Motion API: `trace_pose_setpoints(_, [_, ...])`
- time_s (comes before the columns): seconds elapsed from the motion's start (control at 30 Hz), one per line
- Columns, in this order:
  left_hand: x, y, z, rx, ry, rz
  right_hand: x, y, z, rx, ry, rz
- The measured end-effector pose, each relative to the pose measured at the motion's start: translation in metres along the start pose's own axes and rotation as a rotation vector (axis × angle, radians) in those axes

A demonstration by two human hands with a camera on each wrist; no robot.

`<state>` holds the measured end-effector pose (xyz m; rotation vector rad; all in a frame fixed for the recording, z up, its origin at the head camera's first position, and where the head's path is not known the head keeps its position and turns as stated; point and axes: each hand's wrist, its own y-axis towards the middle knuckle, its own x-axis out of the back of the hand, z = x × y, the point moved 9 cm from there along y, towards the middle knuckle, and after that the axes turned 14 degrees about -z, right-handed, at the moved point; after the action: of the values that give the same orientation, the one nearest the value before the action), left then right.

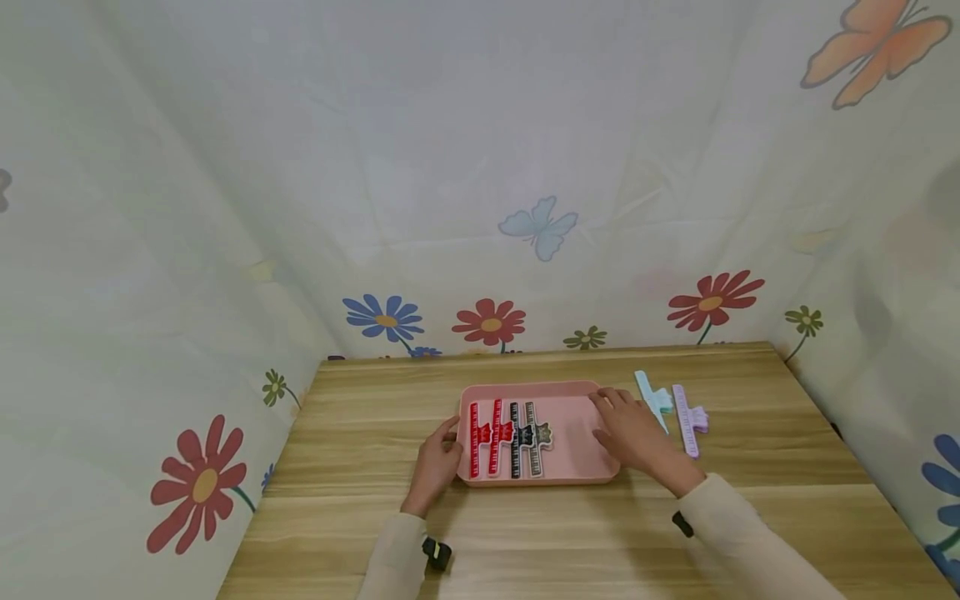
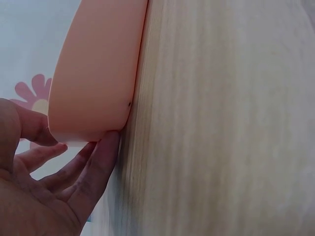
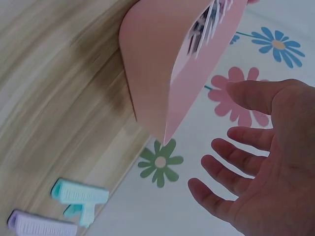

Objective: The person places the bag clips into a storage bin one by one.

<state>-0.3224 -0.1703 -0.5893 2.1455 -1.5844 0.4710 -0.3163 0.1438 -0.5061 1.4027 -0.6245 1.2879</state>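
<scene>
A pink tray (image 1: pixel 577 477) lies on the wooden table, with its long side facing me. Inside, at its left, red long-jawed clips (image 1: pixel 484 434), a black clip (image 1: pixel 524 437) and a grey clip (image 1: pixel 542 436) lie side by side. My left hand (image 1: pixel 437 465) holds the tray's left end; in the left wrist view its thumb reaches the rim and its fingers lie against the outer wall. My right hand (image 1: pixel 632 429) hangs over the tray's right end, fingers spread and holding nothing. Just beyond it, a mint clip (image 1: pixel 656 401) and a purple clip (image 1: pixel 688 421) lie on the table.
The wooden table (image 1: pixel 360 408) ends at the back against a hanging white cloth (image 1: pixel 420 167) printed with flowers and butterflies. The cloth also rises at the left and right. A dark strap (image 1: pixel 437 553) sits at the left wrist.
</scene>
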Motion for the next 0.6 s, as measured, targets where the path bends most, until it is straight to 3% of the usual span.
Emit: trace_pose_setpoints(0.6, [0.002,-0.002,0.001,0.027,0.027,-0.005,0.013,-0.003,-0.039,-0.028,0.054,-0.061])
